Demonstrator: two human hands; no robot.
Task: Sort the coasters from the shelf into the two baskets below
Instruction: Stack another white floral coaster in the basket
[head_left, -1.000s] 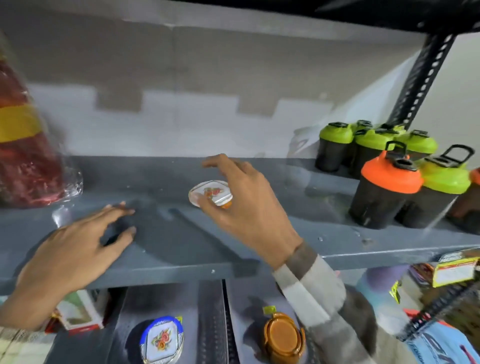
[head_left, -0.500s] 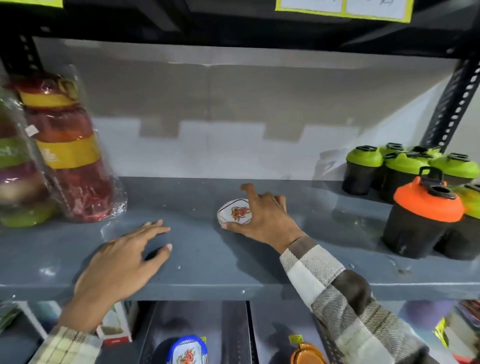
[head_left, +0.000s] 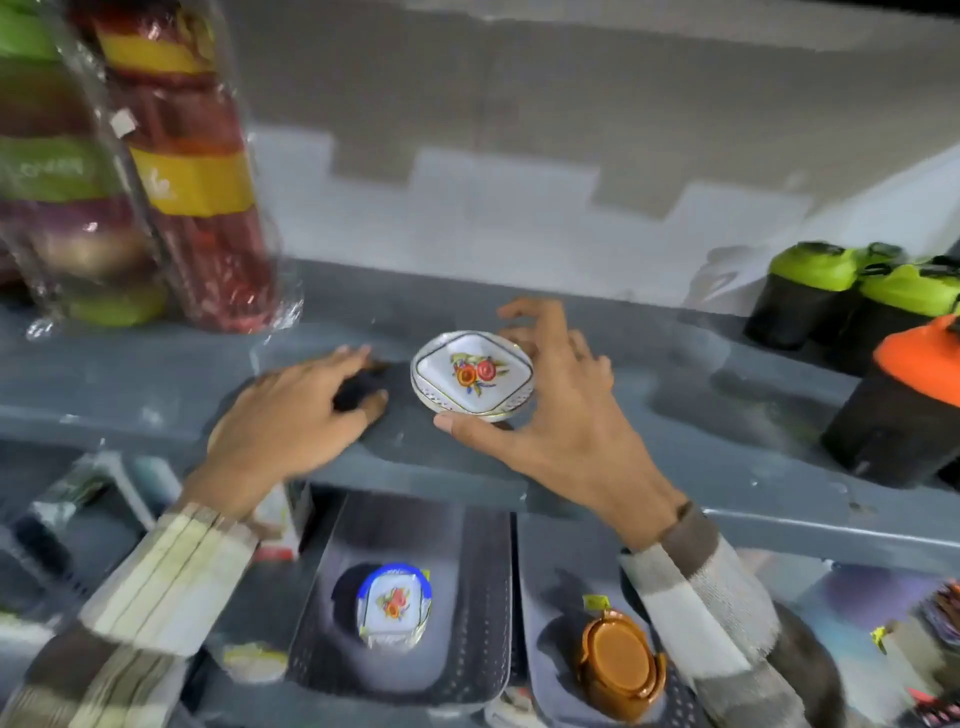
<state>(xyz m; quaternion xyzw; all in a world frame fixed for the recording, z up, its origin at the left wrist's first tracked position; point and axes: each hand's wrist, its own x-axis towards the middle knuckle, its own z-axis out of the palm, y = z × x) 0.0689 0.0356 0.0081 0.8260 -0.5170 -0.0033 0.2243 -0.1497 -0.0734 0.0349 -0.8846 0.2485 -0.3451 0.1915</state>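
Note:
My right hand grips a white round coaster stack with a flower print, holding it just above the grey shelf. My left hand lies flat on the shelf to the left of it, fingers spread, holding nothing. Below the shelf stand two grey baskets side by side. The left basket holds a blue-rimmed flowered coaster set. The right basket holds a brown round coaster set.
Wrapped stacks of coloured bowls stand at the shelf's left end. Black shaker bottles with green lids and one with an orange lid crowd the right end. Boxes and packets lie on the lower level beside the baskets.
My right hand has lifted the flowered coaster off the shelf and brought it toward the front edge. My view has tilted down, showing both baskets more fully.

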